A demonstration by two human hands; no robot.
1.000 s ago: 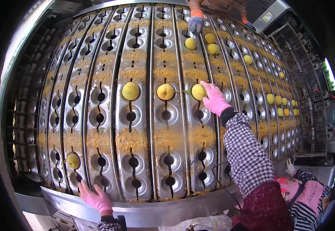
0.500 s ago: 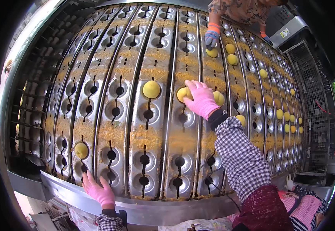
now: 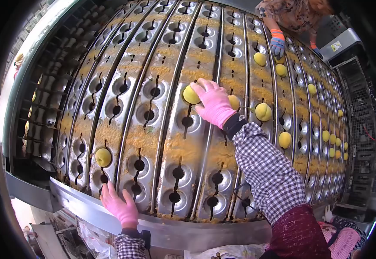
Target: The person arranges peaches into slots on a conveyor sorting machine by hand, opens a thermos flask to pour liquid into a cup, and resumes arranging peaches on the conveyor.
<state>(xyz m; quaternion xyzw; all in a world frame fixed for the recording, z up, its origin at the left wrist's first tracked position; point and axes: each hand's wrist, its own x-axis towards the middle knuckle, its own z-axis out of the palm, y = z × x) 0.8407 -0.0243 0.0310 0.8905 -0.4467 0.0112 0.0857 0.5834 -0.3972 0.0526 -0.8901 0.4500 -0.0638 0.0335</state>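
My right hand (image 3: 214, 103), in a pink glove, has its fingers round the right side of a yellow peach (image 3: 191, 94) sitting in a metal cup. Partly hidden behind that hand, another peach (image 3: 234, 102) shows in the neighbouring row. My left hand (image 3: 119, 206), also pink-gloved, lies open with fingers apart at the front edge of the cupped metal plates (image 3: 166, 144). Its fingertips reach a cup just below a single peach (image 3: 103, 157), which they do not touch.
More peaches sit to the right, including one with a visible crease (image 3: 263, 112) and one nearer me (image 3: 285, 140). Across the machine, a co-worker's gloved hand (image 3: 278, 45) is near some peaches. A metal rim (image 3: 166, 231) runs along the front.
My right hand has gone from one peach to the peach in the row to its left. The view has shifted, so the plates and the co-worker appear farther right. My left hand stays open.
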